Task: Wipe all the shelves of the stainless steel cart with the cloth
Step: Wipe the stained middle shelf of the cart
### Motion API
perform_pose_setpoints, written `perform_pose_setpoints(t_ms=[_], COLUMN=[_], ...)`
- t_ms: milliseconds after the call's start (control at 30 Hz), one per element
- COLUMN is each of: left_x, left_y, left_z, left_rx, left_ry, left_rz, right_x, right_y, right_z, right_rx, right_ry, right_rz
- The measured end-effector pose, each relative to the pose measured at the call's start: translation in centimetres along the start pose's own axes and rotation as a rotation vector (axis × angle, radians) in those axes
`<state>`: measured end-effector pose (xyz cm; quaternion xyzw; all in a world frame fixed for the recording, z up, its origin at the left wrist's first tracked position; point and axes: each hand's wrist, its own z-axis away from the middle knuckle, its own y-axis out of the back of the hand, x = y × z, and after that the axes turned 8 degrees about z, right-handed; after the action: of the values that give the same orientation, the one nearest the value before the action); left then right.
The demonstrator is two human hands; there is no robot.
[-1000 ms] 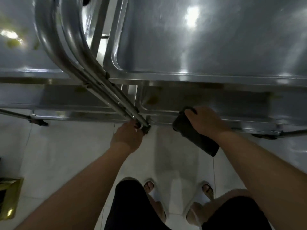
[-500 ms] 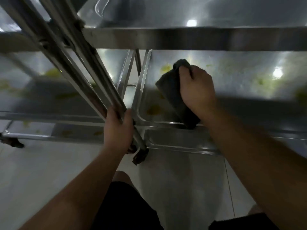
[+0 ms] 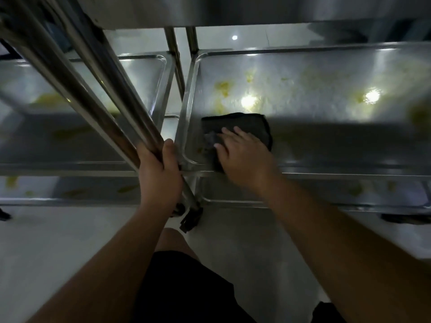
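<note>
The cart (image 3: 303, 17) fills the view now, and the camera has dropped lower than a second ago, so the middle shelf (image 3: 326, 73) opens right up under the top tray. Beside it a second cart (image 3: 70, 89) shows its own smeared tray. That middle shelf is the story: yellowish smears (image 3: 222, 86) dot its lit far half, and more streaks show on the bottom shelf (image 3: 354, 190) below. The cloth (image 3: 247, 124), which hung bunched in the fist at the shelf edge a second ago, now lies spread flat in the near left corner of the middle shelf. The right hand (image 3: 242, 155) presses on it, fingers straight and splayed, palm down, no longer curled round the fabric. The left hand (image 3: 158, 176) stays wrapped tight around the slanted steel leg (image 3: 112, 113), bracing the frame. So the wipe of this shelf looks freshly begun; the smears beyond the cloth are untouched, and the bottom shelf is yet to come.
</note>
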<state>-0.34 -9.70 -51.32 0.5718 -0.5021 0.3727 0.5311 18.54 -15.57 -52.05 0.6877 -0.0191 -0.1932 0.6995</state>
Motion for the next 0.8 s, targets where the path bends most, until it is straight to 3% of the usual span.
perform_pose_setpoints(t_ms=[100,200,333,433,600,733,800], left_x=[-0.5,-1.0,-1.5,-1.5,-1.7,-1.7,-1.7], left_y=[-0.1,-0.4,-0.9,-0.9,-0.7,-0.4,-0.3], left_z=[-0.1,0.0,0.0,0.0,-0.1,-0.2,-0.4], left_rx=[0.01,0.023,0.058,0.057,0.04,0.018,0.011], left_ry=[-0.016,-0.039,-0.059,-0.095,-0.141,-0.14,-0.137], left_rz=[0.002,0.038,0.071,0.079,0.054,0.035,0.044], right_x=[8.1,15.1,15.5,9.4,-4.6,-2.1,1.6], right_y=[1.6,3.7,4.3,3.1,-0.9,0.3,1.4], right_z=[3.7,6.5,5.5,1.9,-2.0,-0.7,1.5], right_rx=[0.063,0.025,-0.063,-0.023,-0.055,-0.116,-0.124], right_ry=[-0.231,-0.506,-0.611,-0.448,0.094,0.345,0.33], right_rz=[0.085,0.109,0.109,0.106,0.039,-0.012,-0.014])
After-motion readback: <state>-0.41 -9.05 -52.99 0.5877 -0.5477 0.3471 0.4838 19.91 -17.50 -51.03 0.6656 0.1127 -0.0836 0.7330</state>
